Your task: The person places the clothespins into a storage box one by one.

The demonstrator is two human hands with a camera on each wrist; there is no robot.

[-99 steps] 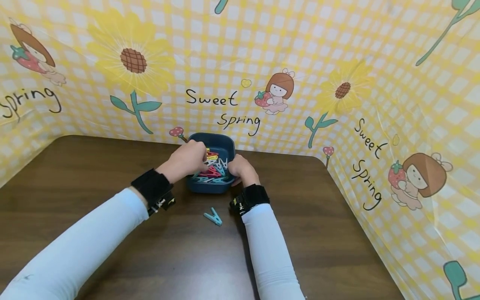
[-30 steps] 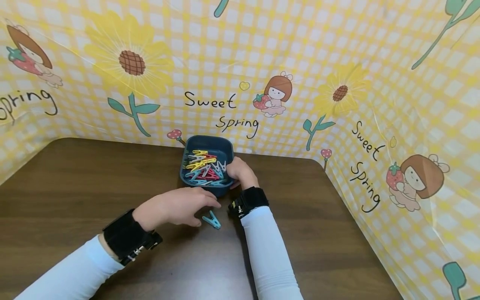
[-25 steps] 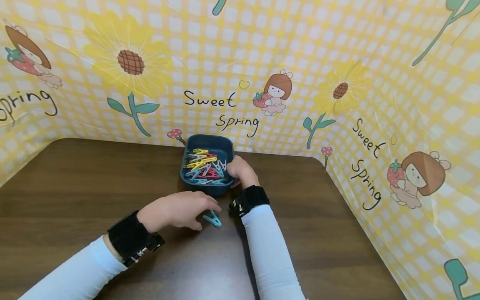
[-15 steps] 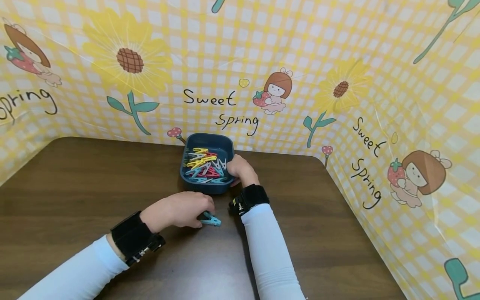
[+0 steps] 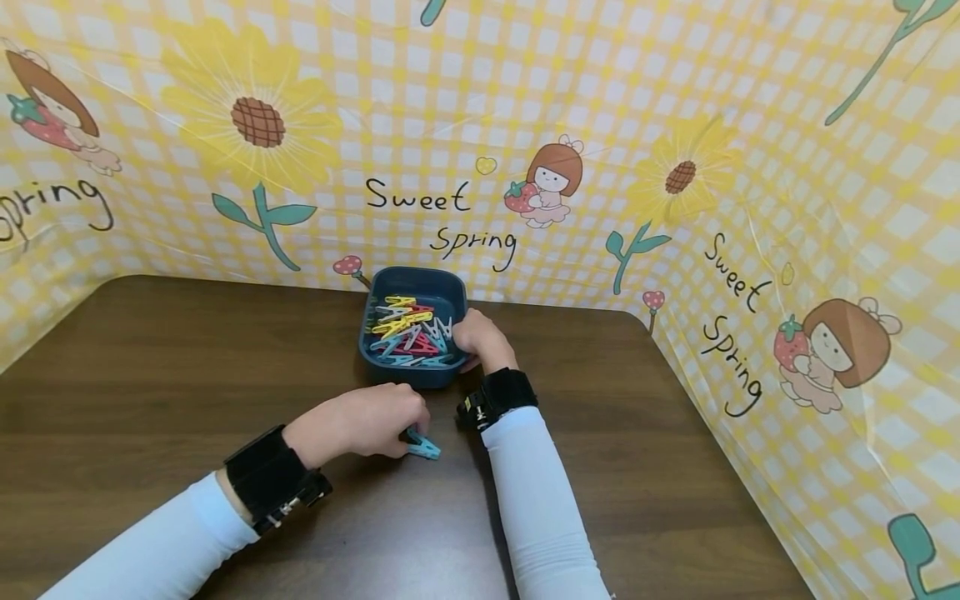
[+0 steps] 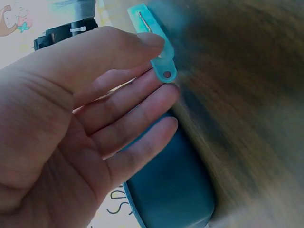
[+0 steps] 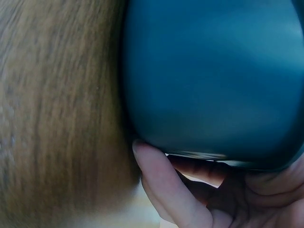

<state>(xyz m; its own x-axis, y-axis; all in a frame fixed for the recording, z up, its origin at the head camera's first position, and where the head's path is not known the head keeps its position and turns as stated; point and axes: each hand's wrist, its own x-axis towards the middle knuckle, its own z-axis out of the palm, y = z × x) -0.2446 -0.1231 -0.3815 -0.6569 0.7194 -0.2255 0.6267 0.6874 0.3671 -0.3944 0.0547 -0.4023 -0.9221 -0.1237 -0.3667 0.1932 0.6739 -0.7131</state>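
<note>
In the head view my left hand (image 5: pixel 367 421) pinches a light blue clothespin (image 5: pixel 425 447) low over the table, in front of a dark blue plastic box (image 5: pixel 408 377). Seen from the left wrist, the thumb presses on the clothespin (image 6: pixel 163 64) from one side, and the other fingers extend loosely beside it. My right hand (image 5: pixel 483 337) grips the box by its right wall. The right wrist view has its fingers (image 7: pixel 164 183) against the box (image 7: pixel 213 85). Yellow, red, white and blue clothespins (image 5: pixel 408 329) lie jumbled inside the box.
The brown wooden table (image 5: pixel 187 358) stretches out on both sides of the box. Behind the box and along the right side rises a yellow checked cloth (image 5: pixel 420 108) with printed flowers and figures. Each wrist wears a black strap (image 5: pixel 266 475) with a small camera.
My left hand came out of the box to the clothespin on the table, closed on it and turned it slightly. The box shifted a little left early on; my right hand stayed on it.
</note>
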